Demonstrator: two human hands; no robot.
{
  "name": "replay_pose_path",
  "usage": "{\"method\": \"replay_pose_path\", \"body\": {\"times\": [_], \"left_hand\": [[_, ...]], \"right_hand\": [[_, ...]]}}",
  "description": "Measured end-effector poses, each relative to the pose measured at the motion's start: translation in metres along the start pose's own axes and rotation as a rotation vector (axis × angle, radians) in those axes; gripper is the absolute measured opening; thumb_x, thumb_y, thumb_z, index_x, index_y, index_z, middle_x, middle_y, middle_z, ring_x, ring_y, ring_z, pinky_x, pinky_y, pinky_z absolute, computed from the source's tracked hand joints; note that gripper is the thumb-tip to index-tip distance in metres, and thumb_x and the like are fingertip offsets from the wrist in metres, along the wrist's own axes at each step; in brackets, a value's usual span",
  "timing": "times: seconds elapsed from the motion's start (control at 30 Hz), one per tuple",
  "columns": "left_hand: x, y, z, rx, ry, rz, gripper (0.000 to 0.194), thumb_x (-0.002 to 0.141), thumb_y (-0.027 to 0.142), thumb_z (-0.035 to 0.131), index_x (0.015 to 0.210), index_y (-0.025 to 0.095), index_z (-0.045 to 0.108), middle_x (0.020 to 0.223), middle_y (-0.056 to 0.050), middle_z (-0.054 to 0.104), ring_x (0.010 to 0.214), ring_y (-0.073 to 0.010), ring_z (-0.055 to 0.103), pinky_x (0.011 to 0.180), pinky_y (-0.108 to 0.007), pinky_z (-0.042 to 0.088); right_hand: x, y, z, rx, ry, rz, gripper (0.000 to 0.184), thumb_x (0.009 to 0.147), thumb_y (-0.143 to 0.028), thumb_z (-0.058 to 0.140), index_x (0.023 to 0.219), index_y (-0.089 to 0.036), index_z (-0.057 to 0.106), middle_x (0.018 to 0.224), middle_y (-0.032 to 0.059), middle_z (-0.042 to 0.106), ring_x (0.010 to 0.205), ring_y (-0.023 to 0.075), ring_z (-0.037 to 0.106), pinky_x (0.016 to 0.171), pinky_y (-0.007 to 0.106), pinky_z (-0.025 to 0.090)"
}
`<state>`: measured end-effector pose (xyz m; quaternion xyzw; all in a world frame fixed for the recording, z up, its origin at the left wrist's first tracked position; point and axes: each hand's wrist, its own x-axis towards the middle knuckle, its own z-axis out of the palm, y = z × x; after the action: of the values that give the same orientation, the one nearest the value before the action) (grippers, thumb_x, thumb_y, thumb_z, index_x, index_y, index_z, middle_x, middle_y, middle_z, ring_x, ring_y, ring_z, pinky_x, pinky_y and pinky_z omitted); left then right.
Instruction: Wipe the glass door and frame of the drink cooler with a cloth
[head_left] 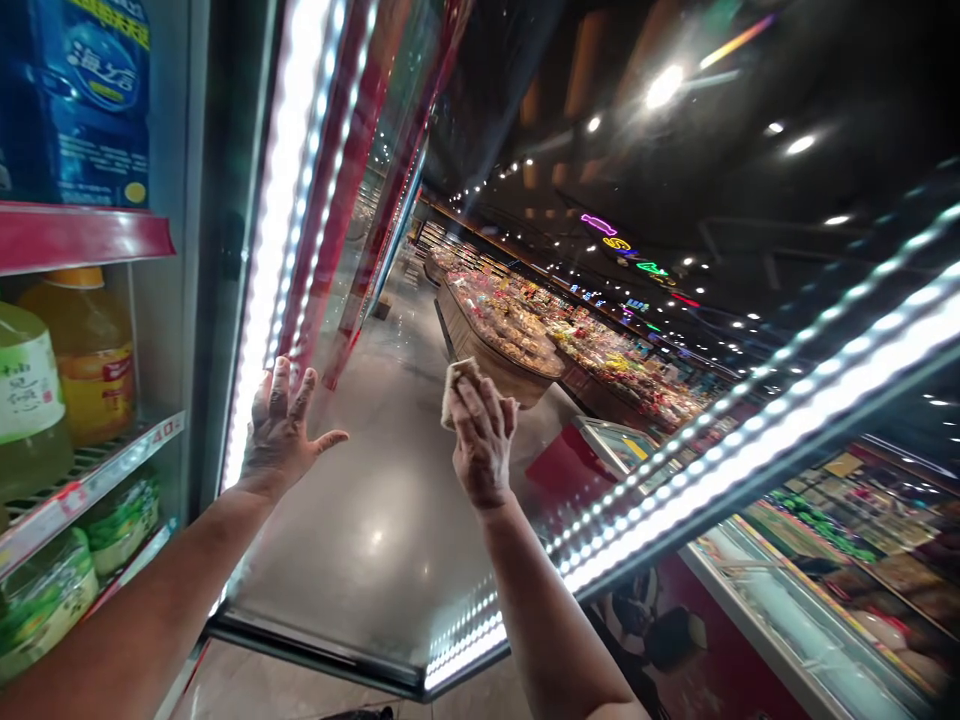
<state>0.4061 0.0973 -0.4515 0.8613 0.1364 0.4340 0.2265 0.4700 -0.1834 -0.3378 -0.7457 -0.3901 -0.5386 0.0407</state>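
In front of me is a glass cooler door, edged with bright white LED strips. My right hand presses a folded beige cloth against the glass near its middle, fingers bent over it. Fingers spread, my left hand lies at the lit left edge of the door and holds nothing. Whether its palm touches the glass or the frame I cannot tell.
Close on the left, cooler shelves hold blue packages, drink bottles and green packs. Beyond the glass are produce displays. Chest freezers with red sides stand at the right. The door's dark bottom edge sits above the tiled floor.
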Motion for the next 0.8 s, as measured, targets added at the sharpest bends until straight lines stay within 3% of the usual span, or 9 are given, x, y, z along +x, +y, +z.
{"method": "replay_pose_path", "body": {"times": [0.1, 0.33, 0.47, 0.6, 0.7, 0.8], "left_hand": [[0.001, 0.002, -0.002, -0.017, -0.001, -0.005, 0.113, 0.078, 0.055, 0.083, 0.168, 0.03, 0.02, 0.177, -0.015, 0.007, 0.162, -0.0428, 0.005, 0.128, -0.063, 0.025], [0.002, 0.004, -0.004, -0.028, -0.032, -0.025, 0.107, 0.08, 0.054, 0.081, 0.167, 0.029, 0.025, 0.175, -0.016, 0.015, 0.161, -0.0409, 0.016, 0.127, -0.06, 0.029], [0.001, 0.001, -0.001, -0.036, -0.015, -0.021, 0.109, 0.079, 0.054, 0.081, 0.168, 0.028, 0.023, 0.175, -0.018, 0.013, 0.161, -0.0411, 0.014, 0.128, -0.061, 0.026], [0.0, -0.001, 0.001, -0.043, 0.0, -0.006, 0.11, 0.078, 0.055, 0.082, 0.167, 0.025, 0.025, 0.176, -0.018, 0.012, 0.162, -0.0387, 0.013, 0.131, -0.057, 0.021], [0.001, 0.0, 0.002, -0.03, -0.002, -0.013, 0.107, 0.078, 0.056, 0.082, 0.166, 0.024, 0.028, 0.175, -0.017, 0.015, 0.162, -0.0376, 0.013, 0.131, -0.054, 0.024], [0.0, -0.001, 0.005, -0.009, 0.003, -0.032, 0.106, 0.08, 0.057, 0.079, 0.166, 0.023, 0.027, 0.175, -0.017, 0.016, 0.162, -0.0376, 0.013, 0.129, -0.053, 0.029]], "right_hand": [[-0.009, -0.002, -0.001, 0.013, -0.096, -0.051, 0.057, 0.1, -0.006, 0.048, 0.152, -0.03, 0.054, 0.149, 0.0066, 0.064, 0.15, 0.0185, 0.046, 0.132, 0.045, 0.014], [0.012, 0.006, 0.001, -0.003, 0.094, 0.062, 0.053, 0.102, -0.009, 0.045, 0.152, -0.025, 0.054, 0.146, 0.0103, 0.066, 0.153, 0.0215, 0.043, 0.132, 0.049, 0.014], [0.01, -0.007, 0.008, 0.023, 0.034, -0.006, 0.055, 0.102, -0.008, 0.047, 0.153, -0.028, 0.052, 0.145, 0.0081, 0.068, 0.15, 0.0205, 0.047, 0.132, 0.047, 0.012], [-0.003, 0.0, -0.001, 0.03, -0.015, -0.055, 0.055, 0.1, -0.006, 0.047, 0.15, -0.026, 0.055, 0.144, 0.0076, 0.068, 0.15, 0.0186, 0.048, 0.132, 0.043, 0.012], [0.005, 0.006, -0.003, -0.001, 0.062, 0.021, 0.053, 0.101, -0.005, 0.045, 0.148, -0.025, 0.057, 0.143, 0.008, 0.069, 0.152, 0.0198, 0.044, 0.132, 0.045, 0.014], [0.017, -0.004, 0.005, -0.004, 0.105, 0.052, 0.05, 0.102, -0.007, 0.044, 0.147, -0.023, 0.058, 0.144, 0.0093, 0.068, 0.156, 0.0205, 0.039, 0.132, 0.046, 0.012]]}}
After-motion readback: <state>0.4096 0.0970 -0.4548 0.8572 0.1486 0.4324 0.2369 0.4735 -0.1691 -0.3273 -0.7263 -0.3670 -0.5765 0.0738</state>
